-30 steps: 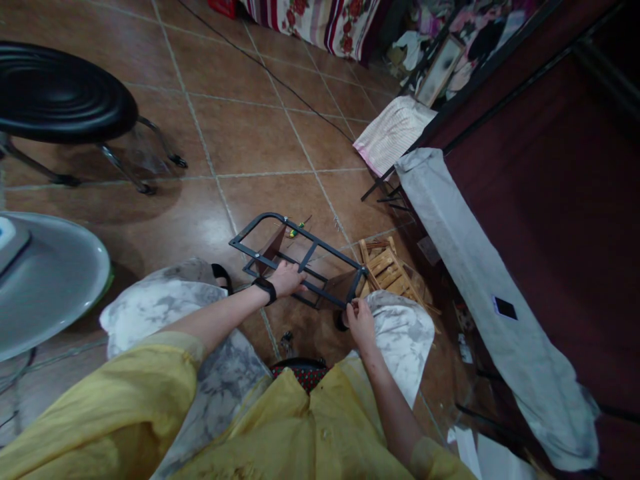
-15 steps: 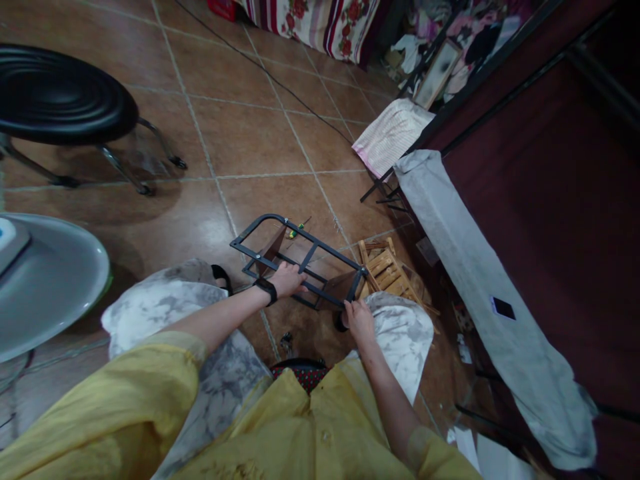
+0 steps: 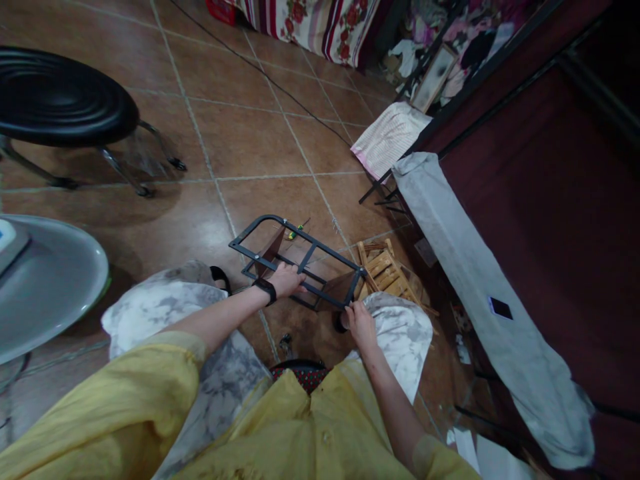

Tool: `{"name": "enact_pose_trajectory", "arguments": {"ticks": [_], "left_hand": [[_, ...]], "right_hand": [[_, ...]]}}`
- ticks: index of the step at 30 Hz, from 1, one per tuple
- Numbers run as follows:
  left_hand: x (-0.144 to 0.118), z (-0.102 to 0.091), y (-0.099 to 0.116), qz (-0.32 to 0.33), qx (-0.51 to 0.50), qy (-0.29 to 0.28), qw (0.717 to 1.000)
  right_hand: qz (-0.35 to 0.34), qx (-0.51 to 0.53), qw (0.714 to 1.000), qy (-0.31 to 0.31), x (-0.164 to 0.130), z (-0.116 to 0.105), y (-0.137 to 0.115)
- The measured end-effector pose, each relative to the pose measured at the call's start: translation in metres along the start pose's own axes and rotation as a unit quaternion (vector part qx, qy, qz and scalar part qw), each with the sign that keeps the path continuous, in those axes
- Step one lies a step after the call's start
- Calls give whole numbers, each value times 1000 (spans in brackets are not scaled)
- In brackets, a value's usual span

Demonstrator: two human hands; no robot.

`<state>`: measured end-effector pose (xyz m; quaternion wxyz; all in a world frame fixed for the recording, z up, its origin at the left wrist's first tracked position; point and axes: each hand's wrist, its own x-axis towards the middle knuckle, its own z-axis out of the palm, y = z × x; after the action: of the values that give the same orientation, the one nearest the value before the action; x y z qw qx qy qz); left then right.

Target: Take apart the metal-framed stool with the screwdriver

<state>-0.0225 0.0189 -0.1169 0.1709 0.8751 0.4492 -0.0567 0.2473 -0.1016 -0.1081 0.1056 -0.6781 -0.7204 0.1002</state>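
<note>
I judged the rack [image 3: 308, 256] light, stiff | left hand [image 3: 287, 280] gripped its near bar [image 3: 324, 293], best hold | right hand [image 3: 361, 323] pinched its corner

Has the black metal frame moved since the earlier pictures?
No, not visibly: against the tile lines of the floor, the black metal frame keeps its place and angle; only the camera view drifts slightly.

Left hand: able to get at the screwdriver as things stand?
Probably yes, but not straight across: the dark metal frame stands between the left hand and the screwdriver. Nothing else visibly blocks it, so reaching over looks feasible.
</note>
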Motion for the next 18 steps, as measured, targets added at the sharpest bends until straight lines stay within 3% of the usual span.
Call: {"name": "enact_pose_trajectory", "arguments": {"ticks": [7, 12, 14, 18], "left_hand": [[-2, -4, 2, 2, -1, 2, 1000], [-3, -10, 4, -3, -8, -18, 1000], [-4, -11, 3, -2, -10, -20, 1000], [-4, -11, 3, -4, -2, -17, 1000]], "right_hand": [[62, -58, 996, 12, 6, 7, -9], [119, -28, 992, -9, 0, 2, -11], [101, 1, 995, -10, -3, -1, -8], [1, 11, 999, -33, -6, -6, -3]]}}
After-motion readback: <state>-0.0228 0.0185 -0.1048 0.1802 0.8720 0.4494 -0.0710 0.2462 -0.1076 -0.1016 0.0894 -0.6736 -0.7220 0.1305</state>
